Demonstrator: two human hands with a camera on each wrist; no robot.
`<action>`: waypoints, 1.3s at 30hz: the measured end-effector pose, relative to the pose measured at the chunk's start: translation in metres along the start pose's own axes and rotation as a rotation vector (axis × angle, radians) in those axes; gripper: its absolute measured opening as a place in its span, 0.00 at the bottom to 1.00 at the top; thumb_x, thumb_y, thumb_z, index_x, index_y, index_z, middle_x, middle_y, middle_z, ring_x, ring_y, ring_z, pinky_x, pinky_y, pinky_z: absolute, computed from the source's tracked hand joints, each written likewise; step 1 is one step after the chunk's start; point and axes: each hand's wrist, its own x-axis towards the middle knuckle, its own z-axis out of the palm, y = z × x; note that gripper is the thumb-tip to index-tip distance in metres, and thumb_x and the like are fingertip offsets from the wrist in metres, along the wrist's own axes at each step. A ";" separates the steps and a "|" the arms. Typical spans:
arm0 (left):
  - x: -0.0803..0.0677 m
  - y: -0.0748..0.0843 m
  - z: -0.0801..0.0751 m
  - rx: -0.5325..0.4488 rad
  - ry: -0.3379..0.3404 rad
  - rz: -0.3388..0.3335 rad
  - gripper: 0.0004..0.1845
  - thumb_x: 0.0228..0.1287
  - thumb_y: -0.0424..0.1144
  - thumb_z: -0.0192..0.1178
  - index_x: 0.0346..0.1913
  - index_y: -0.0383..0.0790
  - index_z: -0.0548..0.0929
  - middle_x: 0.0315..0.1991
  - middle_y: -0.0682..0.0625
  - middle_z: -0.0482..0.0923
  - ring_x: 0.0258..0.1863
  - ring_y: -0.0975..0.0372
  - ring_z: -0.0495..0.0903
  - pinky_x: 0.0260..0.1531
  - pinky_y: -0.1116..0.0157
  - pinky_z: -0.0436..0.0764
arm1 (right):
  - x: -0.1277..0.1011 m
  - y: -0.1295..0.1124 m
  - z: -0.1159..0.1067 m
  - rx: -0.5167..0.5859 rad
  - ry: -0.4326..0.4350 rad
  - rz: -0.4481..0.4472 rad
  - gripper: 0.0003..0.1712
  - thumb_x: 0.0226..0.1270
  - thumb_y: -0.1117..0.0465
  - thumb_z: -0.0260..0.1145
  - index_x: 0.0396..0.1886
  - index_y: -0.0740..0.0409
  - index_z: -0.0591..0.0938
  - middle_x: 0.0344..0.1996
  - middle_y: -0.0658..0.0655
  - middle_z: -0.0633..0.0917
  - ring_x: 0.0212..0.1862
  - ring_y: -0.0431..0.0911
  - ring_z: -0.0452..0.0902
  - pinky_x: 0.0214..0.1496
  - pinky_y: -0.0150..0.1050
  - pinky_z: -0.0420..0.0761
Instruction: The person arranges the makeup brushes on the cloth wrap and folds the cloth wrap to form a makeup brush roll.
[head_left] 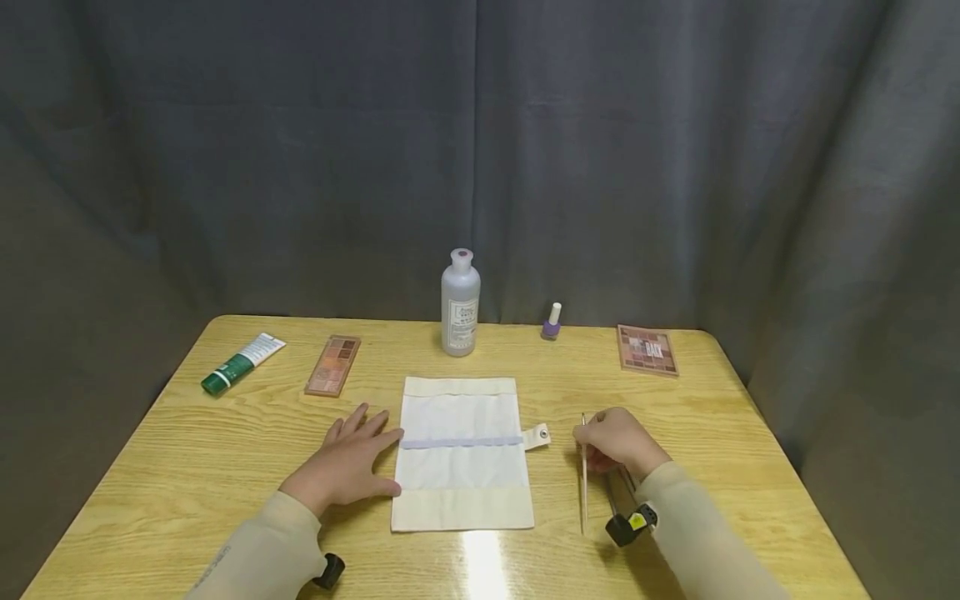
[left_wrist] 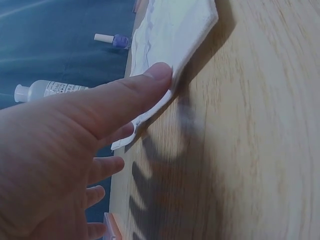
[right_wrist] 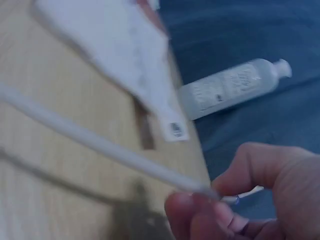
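— So what carries everything?

— One wooden table [head_left: 225, 467], pale yellow grain with a glossy patch near the front edge. Dark grey curtain [head_left: 300, 150] hangs behind it and down both sides.

— And along the back edge?

— From the left back corner: a green and white tube [head_left: 242, 363], an eyeshadow palette [head_left: 333, 365], a tall grey bottle [head_left: 460, 303] at the middle, a small purple nail polish bottle [head_left: 552, 322], then a second palette [head_left: 647, 349] toward the right back corner.

— What sits in the middle?

— A cream cloth pouch [head_left: 461, 454], spread flat, rectangular, with a thin lilac band across its centre and a small snap tab [head_left: 537, 436] sticking out on its right side.

— Where is the left hand [head_left: 347, 462]?

— Flat on the table at the pouch's left edge, fingers straight and spread. The left wrist view shows the thumb [left_wrist: 150, 82] pressing the cloth's edge.

— And the right hand [head_left: 617, 442]?

— It rests on the table just right of the snap tab, fingers curled, pinching a thin pale stick [head_left: 583, 479] near its upper end. The stick runs from the fingers toward the front edge, beside the pouch but apart from it. The right wrist view is blurred, yet shows the fingertips [right_wrist: 200, 212] closed round the stick.
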 end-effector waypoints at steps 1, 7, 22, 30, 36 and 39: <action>0.000 -0.001 0.001 0.002 0.000 -0.003 0.44 0.56 0.56 0.73 0.73 0.42 0.72 0.78 0.36 0.55 0.78 0.38 0.40 0.71 0.32 0.42 | 0.001 -0.001 -0.002 0.050 -0.015 -0.010 0.11 0.65 0.60 0.62 0.25 0.62 0.78 0.17 0.56 0.80 0.19 0.46 0.78 0.26 0.42 0.84; 0.000 -0.008 0.005 0.008 -0.010 -0.019 0.43 0.55 0.56 0.73 0.73 0.44 0.73 0.78 0.37 0.55 0.78 0.38 0.41 0.71 0.32 0.42 | 0.007 -0.005 -0.005 0.266 -0.119 -0.039 0.10 0.67 0.62 0.57 0.39 0.67 0.76 0.27 0.58 0.81 0.26 0.46 0.82 0.29 0.39 0.85; 0.005 -0.009 0.009 -0.010 -0.063 -0.060 0.44 0.56 0.58 0.72 0.75 0.47 0.70 0.79 0.38 0.53 0.78 0.37 0.44 0.70 0.31 0.42 | 0.036 -0.031 0.016 0.532 -0.245 -0.053 0.31 0.75 0.63 0.59 0.71 0.75 0.64 0.52 0.70 0.82 0.40 0.49 0.87 0.45 0.42 0.87; 0.008 -0.007 0.007 -0.020 -0.088 -0.065 0.44 0.58 0.57 0.71 0.76 0.47 0.68 0.80 0.39 0.51 0.78 0.39 0.45 0.69 0.30 0.45 | 0.052 -0.060 0.037 0.640 -0.266 -0.031 0.29 0.75 0.63 0.61 0.69 0.72 0.65 0.44 0.61 0.83 0.38 0.47 0.86 0.45 0.43 0.87; 0.008 -0.008 0.009 -0.065 -0.083 -0.074 0.47 0.56 0.59 0.72 0.76 0.47 0.67 0.80 0.40 0.48 0.79 0.41 0.44 0.70 0.31 0.44 | 0.065 -0.081 0.059 0.745 -0.246 0.005 0.28 0.74 0.66 0.60 0.69 0.72 0.65 0.44 0.61 0.82 0.40 0.48 0.85 0.47 0.45 0.87; 0.007 -0.008 0.010 -0.084 -0.073 -0.078 0.48 0.55 0.58 0.73 0.77 0.47 0.66 0.80 0.39 0.48 0.79 0.41 0.43 0.70 0.31 0.42 | 0.071 -0.091 0.070 0.748 -0.239 0.009 0.27 0.74 0.66 0.61 0.68 0.72 0.67 0.46 0.62 0.81 0.42 0.48 0.85 0.48 0.45 0.86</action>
